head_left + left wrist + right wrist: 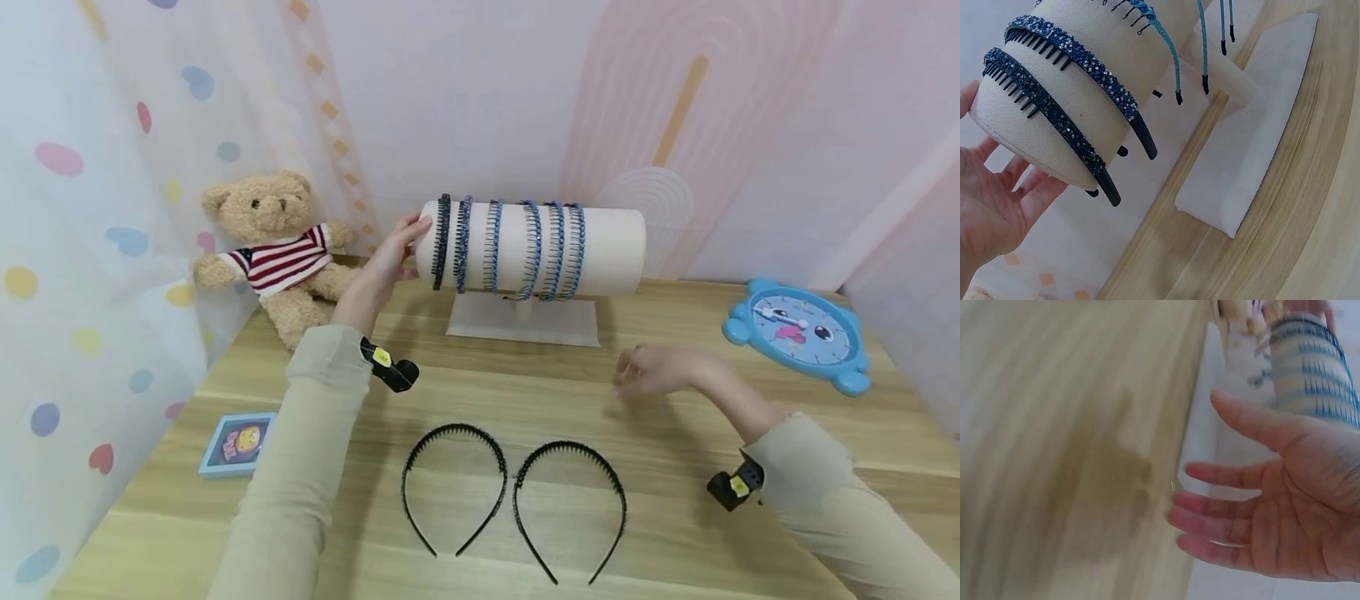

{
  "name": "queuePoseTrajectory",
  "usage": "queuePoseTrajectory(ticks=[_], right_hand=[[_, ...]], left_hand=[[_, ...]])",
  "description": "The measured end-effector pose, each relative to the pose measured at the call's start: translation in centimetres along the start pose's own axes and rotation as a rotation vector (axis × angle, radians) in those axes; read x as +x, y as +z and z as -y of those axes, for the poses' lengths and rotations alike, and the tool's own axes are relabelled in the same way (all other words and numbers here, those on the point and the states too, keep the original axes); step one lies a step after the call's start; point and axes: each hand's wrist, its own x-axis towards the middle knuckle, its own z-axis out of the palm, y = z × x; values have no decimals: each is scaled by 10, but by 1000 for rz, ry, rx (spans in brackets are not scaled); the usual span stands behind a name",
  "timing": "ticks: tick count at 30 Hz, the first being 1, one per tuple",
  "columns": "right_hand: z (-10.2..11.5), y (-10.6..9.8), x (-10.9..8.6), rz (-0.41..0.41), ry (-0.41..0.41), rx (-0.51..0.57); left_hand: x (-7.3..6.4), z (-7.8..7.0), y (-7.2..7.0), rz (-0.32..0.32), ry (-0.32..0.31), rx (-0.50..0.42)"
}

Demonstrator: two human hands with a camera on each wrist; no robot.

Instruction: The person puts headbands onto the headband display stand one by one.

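Observation:
A cream headband display stand (613, 250), a padded roll on a flat base (480, 317), stands at the back of the table. My left hand (386, 262) holds the roll's left end, fingers and thumb around its rim (1038, 167). Nearest that hand on the roll sit a black glittery headband (1054, 112) and a dark-blue glittery headband (1079, 59). Several blue toothed headbands (532, 250) follow to the right. Over the table, right of the base, my right hand (660, 371) has loosely extended fingers and holds nothing. Two black toothed headbands (458, 428) (570, 446) lie in front.
A teddy bear (281, 267) in a striped shirt sits at the back left. A small blue picture frame (238, 444) lies beside my left sleeve. On the right lies a blue animal-shaped clock (798, 333). A patterned curtain (480, 92) hangs behind the table.

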Motion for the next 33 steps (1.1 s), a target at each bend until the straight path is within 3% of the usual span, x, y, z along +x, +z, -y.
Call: queuePoseTrajectory(ticks=[4, 9, 15, 22, 27, 33], right_hand=[[19, 16, 7, 143, -44, 8], [41, 36, 12, 198, -103, 24], [47, 47, 17, 119, -99, 12], [13, 33, 20, 19, -115, -11], [-19, 8, 10, -13, -74, 156], [-52, -23, -4, -124, 57, 520]], left_hand=[[-1, 0, 0, 1, 11, 8], [0, 0, 0, -5, 8, 2], [0, 1, -1, -6, 3, -3], [1, 1, 0, 4, -2, 1], [2, 1, 0, 1, -4, -3], [3, 0, 0, -3, -1, -12]])
